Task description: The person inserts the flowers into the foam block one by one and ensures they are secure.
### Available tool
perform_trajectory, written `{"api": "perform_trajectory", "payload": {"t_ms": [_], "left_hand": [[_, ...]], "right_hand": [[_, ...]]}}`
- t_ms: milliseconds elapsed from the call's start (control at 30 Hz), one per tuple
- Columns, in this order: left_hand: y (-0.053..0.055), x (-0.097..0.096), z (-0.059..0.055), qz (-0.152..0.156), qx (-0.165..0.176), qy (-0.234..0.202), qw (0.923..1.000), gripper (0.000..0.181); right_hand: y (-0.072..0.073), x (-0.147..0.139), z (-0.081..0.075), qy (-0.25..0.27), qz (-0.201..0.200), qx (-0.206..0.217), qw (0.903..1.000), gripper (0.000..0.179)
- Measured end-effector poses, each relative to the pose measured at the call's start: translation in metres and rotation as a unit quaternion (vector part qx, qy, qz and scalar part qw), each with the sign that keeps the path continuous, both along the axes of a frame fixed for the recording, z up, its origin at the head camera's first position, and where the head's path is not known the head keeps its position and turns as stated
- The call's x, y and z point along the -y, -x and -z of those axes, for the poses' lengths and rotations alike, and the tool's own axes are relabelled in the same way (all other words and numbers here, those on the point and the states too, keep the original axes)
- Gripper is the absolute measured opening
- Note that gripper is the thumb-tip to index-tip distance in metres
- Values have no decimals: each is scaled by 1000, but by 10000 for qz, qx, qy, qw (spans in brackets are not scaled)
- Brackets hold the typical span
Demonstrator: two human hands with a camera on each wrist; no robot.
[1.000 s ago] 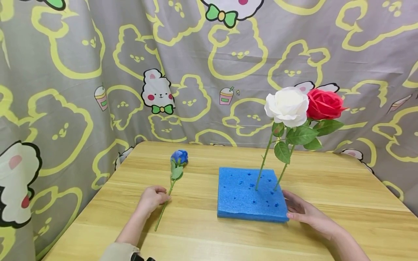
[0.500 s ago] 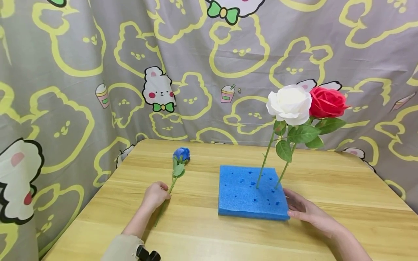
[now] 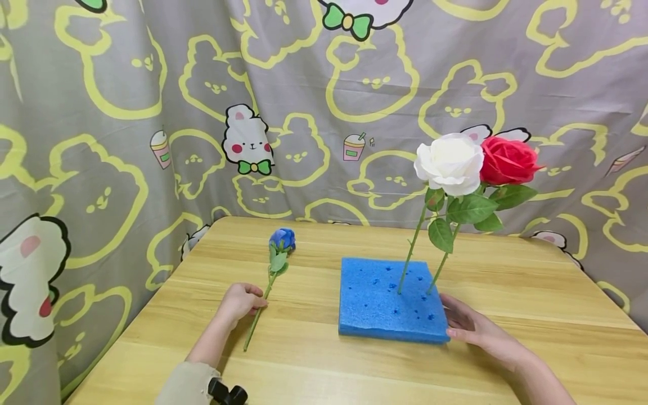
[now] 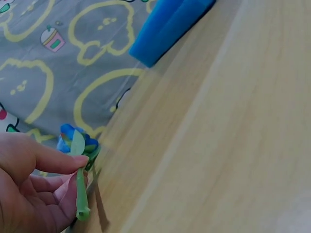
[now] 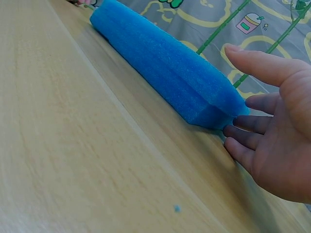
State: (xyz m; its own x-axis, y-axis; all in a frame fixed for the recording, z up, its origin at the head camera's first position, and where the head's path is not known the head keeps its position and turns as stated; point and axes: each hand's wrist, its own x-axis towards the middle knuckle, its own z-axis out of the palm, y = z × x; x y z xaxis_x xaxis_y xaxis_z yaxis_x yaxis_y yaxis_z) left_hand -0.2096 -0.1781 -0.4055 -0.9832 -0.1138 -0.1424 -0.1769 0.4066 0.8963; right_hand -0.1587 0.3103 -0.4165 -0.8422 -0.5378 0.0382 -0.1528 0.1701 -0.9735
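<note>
A blue rose (image 3: 282, 239) with a green stem lies at the left of the table in the head view. My left hand (image 3: 243, 302) pinches its stem between thumb and index finger; the left wrist view shows the cut end of the stem (image 4: 81, 196) toward the camera. A blue foam block (image 3: 377, 309) dotted with holes is right of centre. Upright in it stand a white rose (image 3: 449, 163) and a red rose (image 3: 508, 160). Against the block's right edge rests my right hand (image 3: 483, 334), its fingertips touching the foam and its thumb apart in the right wrist view.
The wooden table (image 3: 304, 365) runs back to a grey curtain (image 3: 304, 84) printed with cartoon bears. A small blue crumb (image 5: 177, 208) lies on the tabletop. On the left sleeve's cuff sits a black device (image 3: 226, 392).
The lower end of the blue rose's stem has shifted slightly right with my left hand. My right hand has stayed at the foam block, and the head view has moved a little.
</note>
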Motion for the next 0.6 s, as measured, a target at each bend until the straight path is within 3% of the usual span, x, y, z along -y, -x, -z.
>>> {"api": "perform_trajectory", "payload": {"t_ms": [467,600], "left_hand": [[1,5,-3,383,276,-278,9985,30],[2,5,-3,507,302,-589,9965,31]], "right_hand": [[1,0,0,32,-17,38,10000,67],[0,1,0,111,-32,1,9999,66]]}}
